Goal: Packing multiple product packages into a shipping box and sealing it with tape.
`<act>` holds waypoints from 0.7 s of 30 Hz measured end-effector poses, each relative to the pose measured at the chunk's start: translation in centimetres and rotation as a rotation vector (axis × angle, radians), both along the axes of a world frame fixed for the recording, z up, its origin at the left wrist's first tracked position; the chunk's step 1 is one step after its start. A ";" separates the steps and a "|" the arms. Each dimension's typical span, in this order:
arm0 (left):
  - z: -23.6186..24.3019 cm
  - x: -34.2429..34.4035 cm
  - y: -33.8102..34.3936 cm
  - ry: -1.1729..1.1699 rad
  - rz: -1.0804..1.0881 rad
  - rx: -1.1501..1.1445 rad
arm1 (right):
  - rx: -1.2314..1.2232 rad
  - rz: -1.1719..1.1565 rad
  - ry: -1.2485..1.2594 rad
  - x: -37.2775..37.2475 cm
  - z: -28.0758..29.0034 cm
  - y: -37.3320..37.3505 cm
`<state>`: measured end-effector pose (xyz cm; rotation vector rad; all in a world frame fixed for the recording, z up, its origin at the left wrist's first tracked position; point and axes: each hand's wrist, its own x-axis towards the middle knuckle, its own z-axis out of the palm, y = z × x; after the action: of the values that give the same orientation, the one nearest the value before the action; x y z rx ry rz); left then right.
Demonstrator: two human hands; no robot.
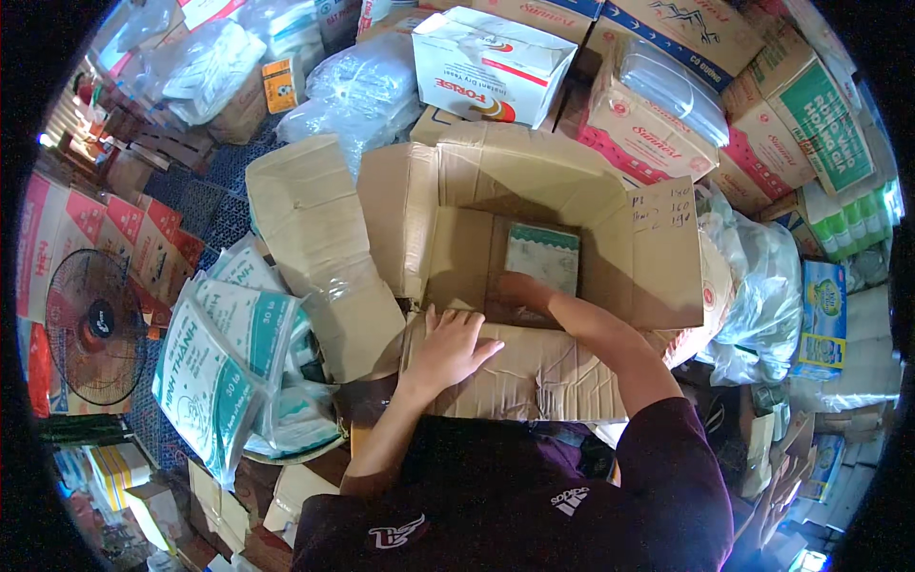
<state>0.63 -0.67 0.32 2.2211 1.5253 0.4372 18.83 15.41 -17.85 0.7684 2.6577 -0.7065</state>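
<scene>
A large open cardboard box (457, 262) stands right before me, its flaps folded outward. Flat on its near flap (562, 367) lies my left hand (456, 345), the thumb apart and the fingertips at the box's near rim; it holds nothing. My right hand (522, 292) reaches down inside, at the near edge of a flat white packet with a green band (541, 259) on the box floor. Shadow and the angle hide most of the right fingers, so whether they grip the packet cannot be made out.
White-and-green plastic packs (214, 353) are piled left of the box, with a round fan (98, 317) beyond. Behind stand a white carton (491, 67), clear plastic bundles (357, 91) and stacked printed cartons (653, 124). Filled plastic bags (758, 296) crowd the right side.
</scene>
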 end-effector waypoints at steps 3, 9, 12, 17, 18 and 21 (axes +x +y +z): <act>0.7 1.0 1.1 -0.019 -0.059 0.023 | -0.274 -0.409 0.038 2.4 -0.9 -0.5; 1.4 1.6 1.5 0.032 -0.085 -0.095 | 0.604 0.146 -0.132 6.2 -0.8 1.5; 0.7 0.6 0.8 0.026 -0.037 -0.073 | 0.782 -0.096 -0.469 4.6 2.2 0.3; 1.2 1.1 1.1 0.085 -0.055 -0.138 | 0.282 -0.404 -0.504 4.6 3.2 -0.4; 1.2 1.1 1.1 0.086 -0.055 -0.138 | 0.193 -0.365 -0.487 4.7 3.3 -0.5; 1.2 1.2 1.0 0.047 -0.050 -0.123 | 0.231 -0.217 -0.488 5.7 2.2 0.5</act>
<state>1.80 0.38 1.49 2.1829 1.4756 0.2706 24.49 15.93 -15.66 1.1370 2.2477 -0.2147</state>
